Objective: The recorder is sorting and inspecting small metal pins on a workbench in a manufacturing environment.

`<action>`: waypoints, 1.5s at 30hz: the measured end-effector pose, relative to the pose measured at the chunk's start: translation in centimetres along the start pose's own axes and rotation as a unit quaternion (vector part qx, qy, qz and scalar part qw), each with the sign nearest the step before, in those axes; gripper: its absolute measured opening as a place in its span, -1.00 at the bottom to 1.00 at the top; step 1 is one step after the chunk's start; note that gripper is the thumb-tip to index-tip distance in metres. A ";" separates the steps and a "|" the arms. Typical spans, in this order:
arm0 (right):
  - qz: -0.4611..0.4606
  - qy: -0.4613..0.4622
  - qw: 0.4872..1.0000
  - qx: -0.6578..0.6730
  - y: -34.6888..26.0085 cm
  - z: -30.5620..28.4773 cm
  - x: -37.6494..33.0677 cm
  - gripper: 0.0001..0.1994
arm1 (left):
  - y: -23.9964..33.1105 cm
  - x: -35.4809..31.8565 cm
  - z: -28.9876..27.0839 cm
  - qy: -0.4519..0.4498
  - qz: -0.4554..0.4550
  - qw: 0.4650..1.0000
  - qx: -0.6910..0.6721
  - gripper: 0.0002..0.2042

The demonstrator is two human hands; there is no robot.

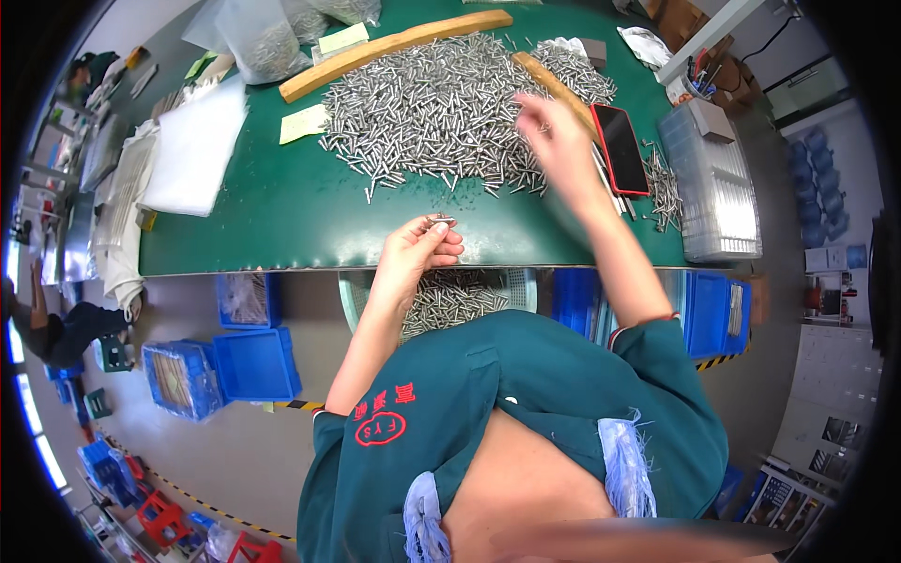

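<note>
In the head view, the left hand (413, 248) pinches a few metal pins (442, 220) between thumb and fingers above the near edge of the green table (328, 225), while the blurred right hand (556, 141) is over the right side of a broad pin heap (422, 117), its grip impossible to tell. Many pins lie loose there and more fill the basket (523, 287) below, so much seems left, though the finished share is unclear; the shirt (535, 375) hides the basket's near part.
</note>
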State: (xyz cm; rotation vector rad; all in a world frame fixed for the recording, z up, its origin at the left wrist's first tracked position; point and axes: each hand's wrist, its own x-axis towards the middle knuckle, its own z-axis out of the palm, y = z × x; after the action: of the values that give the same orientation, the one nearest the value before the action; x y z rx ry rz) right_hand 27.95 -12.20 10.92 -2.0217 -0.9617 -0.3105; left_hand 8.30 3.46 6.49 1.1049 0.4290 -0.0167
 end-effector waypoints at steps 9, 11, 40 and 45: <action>0.039 0.054 0.957 -0.283 12.5 -5.2 9.1 -0.65 | 0.2 0.1 0.1 0.002 -0.008 1.000 0.012 -0.77; 0.041 0.008 0.991 -0.124 8.3 -4.2 8.6 -0.67 | 0.2 0.2 0.1 0.003 -0.009 1.000 0.017 -0.77; 0.184 -0.198 0.917 0.293 -7.7 1.4 -8.1 -0.80 | 2.1 -3.0 1.7 0.019 0.039 0.985 0.166 -0.74; 0.222 -0.213 0.878 0.366 -7.6 1.6 -8.1 -0.79 | 2.0 -2.8 1.5 0.016 0.029 0.985 0.168 -0.77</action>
State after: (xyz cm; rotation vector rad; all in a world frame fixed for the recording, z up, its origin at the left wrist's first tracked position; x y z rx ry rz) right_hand 16.71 -12.54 10.17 -1.5356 -0.6780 0.6887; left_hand 6.67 2.50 9.78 1.4508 0.4310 -0.0204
